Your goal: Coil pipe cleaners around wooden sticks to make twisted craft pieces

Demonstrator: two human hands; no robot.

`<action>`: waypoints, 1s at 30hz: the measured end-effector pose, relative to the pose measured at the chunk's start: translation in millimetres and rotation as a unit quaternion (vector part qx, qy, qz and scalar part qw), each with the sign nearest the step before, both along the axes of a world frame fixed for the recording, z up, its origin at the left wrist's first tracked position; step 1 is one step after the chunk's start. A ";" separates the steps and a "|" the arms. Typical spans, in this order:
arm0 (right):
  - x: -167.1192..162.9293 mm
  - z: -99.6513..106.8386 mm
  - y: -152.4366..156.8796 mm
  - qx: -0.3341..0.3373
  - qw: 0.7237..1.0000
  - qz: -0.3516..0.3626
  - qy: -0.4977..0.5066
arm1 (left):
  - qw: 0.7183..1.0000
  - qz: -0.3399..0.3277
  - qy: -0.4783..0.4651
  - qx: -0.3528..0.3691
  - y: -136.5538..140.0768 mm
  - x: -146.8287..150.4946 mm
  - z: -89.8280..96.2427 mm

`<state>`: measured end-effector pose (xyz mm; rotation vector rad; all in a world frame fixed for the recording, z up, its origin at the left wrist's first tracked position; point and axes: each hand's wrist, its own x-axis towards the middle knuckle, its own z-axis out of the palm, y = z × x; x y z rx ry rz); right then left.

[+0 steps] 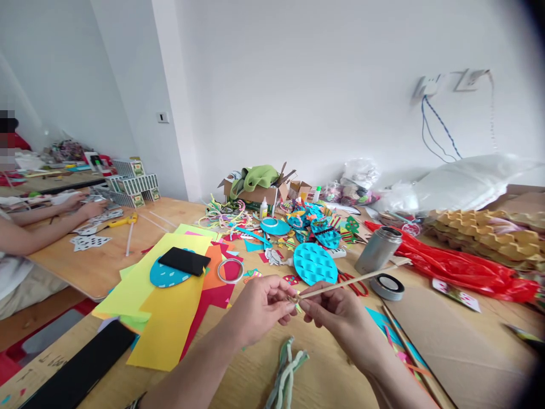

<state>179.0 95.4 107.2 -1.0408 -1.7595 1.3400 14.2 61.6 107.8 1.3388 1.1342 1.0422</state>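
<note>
My right hand point(334, 309) is closed round a thin wooden stick point(357, 278), which slants up to the right. At the stick's near end, the fingers of my left hand point(266, 304) are pinched together. Something small and brownish shows between the fingertips, too small to name. Below my hands lies a bundle of pale green yarn point(287, 372). Just beyond them is a round blue piece with raised dots point(315, 263). Red-handled scissors point(357, 284) lie partly hidden behind my right hand.
Coloured paper point(164, 326) and a black phone point(185, 261) lie left. An open metal flask point(378, 250), its lid point(386, 287), a red plastic bag point(460, 267) and egg trays point(489, 238) are right. Another person's hands point(91, 209) are near playing cards point(90, 241).
</note>
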 end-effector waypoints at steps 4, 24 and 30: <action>-1.2 -4.8 1.8 -0.019 1.000 0.008 0.016 | 0.989 0.033 0.104 0.098 -2.3 2.7 -6.7; -6.5 -9.8 1.8 -0.028 0.999 -0.006 0.045 | 0.930 0.095 0.271 0.228 -4.3 6.5 -9.2; -2.6 -3.7 1.0 0.004 1.000 0.011 0.023 | 0.994 0.035 0.079 0.060 -0.4 2.4 -8.9</action>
